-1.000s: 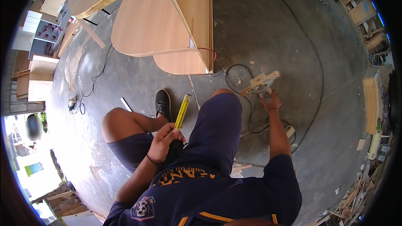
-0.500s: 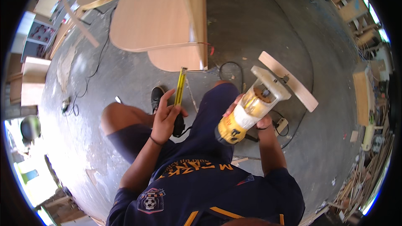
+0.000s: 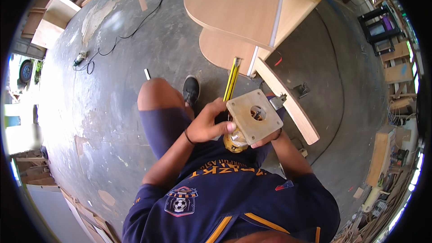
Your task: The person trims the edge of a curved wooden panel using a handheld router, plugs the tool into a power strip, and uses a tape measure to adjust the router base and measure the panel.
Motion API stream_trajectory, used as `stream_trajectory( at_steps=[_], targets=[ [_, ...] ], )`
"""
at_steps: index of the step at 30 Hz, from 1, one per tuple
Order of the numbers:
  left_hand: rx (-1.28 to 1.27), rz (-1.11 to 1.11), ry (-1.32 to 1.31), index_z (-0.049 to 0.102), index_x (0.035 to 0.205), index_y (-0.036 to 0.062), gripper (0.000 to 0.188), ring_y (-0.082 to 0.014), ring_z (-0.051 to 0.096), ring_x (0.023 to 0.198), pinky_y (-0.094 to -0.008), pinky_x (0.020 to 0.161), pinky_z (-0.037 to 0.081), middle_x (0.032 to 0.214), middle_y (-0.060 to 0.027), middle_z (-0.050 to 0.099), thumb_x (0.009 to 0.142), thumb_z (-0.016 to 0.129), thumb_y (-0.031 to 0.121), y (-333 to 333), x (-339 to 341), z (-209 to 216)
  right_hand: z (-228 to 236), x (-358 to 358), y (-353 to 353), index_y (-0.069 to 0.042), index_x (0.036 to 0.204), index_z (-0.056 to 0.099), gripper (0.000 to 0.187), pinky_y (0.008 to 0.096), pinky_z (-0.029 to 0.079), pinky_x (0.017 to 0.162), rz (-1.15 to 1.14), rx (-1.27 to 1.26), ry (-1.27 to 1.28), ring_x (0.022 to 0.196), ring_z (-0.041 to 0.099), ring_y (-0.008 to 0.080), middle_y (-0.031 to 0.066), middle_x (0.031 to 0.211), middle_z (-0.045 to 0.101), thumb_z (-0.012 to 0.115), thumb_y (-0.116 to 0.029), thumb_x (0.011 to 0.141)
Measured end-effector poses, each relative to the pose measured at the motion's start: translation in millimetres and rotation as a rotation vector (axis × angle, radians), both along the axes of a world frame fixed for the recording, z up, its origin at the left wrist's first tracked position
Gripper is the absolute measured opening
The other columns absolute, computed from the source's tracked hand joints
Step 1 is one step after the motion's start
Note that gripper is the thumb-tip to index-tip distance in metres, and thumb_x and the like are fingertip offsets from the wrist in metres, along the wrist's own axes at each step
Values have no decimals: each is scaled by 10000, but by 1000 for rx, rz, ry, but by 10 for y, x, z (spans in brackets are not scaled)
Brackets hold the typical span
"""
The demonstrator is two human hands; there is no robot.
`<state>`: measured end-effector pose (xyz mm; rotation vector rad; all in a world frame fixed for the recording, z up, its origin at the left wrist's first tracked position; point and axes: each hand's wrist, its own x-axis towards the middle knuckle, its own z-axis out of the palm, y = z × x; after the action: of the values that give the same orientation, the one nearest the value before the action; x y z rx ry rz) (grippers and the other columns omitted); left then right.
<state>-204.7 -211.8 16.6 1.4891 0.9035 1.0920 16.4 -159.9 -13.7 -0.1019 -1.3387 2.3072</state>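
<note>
A yellow trim router (image 3: pixel 235 142) is tipped so that its square base plate (image 3: pixel 243 119) and round bit opening face up at me. My right hand (image 3: pixel 268 140), mostly hidden behind the plate, is closed around the router body. A wooden strip (image 3: pixel 294 110) is fixed to the plate's side by a metal bracket (image 3: pixel 278 102). My left hand (image 3: pixel 206 123) is closed, with its thumb against the router just below the plate. From its fingers a yellow tape measure blade (image 3: pixel 231 80) sticks out away from me; the tape case is hidden.
Ahead stands a wooden furniture piece with rounded panels (image 3: pixel 234 11), close to the tape's end. Black cords (image 3: pixel 340 103) run across the concrete floor. A small power tool (image 3: pixel 80 58) lies at left. Scrap wood and boards (image 3: pixel 380 157) line the right side.
The router has turned so its base plate faces me. My left hand, still with the tape measure, has come across to the router. My view has shifted, with the furniture now farther right.
</note>
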Motion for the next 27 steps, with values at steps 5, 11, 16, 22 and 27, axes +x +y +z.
stream_trajectory(
  at_steps=[5,11,16,22,27],
  targets=[
    [-27,-34,4,648,1062,15,675,-324,520,1051,-396,946,379,1102,-186,600,580,853,442,-61,-77,-48,15,-24,-60,-19,1361,382,780,367,441,974,122,-44,-113,1160,518,209,100,1266,530,756,-30,677],
    [-143,-114,-79,541,1202,0,880,-302,507,1071,-375,931,397,1123,-181,525,507,894,408,-71,-327,-242,-185,-268,-97,-9,1335,420,760,363,429,978,193,-59,-328,1150,519,199,103,1229,560,778,-40,665],
    [-129,70,-20,535,1119,-12,847,-308,516,999,-386,894,389,1033,-164,536,435,856,371,-119,-446,-340,-112,-506,-73,-16,1362,390,786,370,382,1027,181,-7,-305,1213,477,206,102,1305,516,786,-112,690],
    [6,120,256,635,999,12,794,-311,491,917,-404,856,348,1005,-153,549,472,806,581,-208,-718,-274,-508,-871,-299,-130,1319,487,706,396,278,1096,-55,456,-334,1287,408,229,63,1376,464,793,-261,696],
    [-126,119,72,558,1104,-29,971,-247,520,948,-343,843,409,996,-134,538,524,735,730,-205,-927,-529,-491,-1033,-370,-71,1317,456,734,368,394,1020,-133,301,-233,1199,490,186,69,1309,515,796,-195,678]
  ],
)
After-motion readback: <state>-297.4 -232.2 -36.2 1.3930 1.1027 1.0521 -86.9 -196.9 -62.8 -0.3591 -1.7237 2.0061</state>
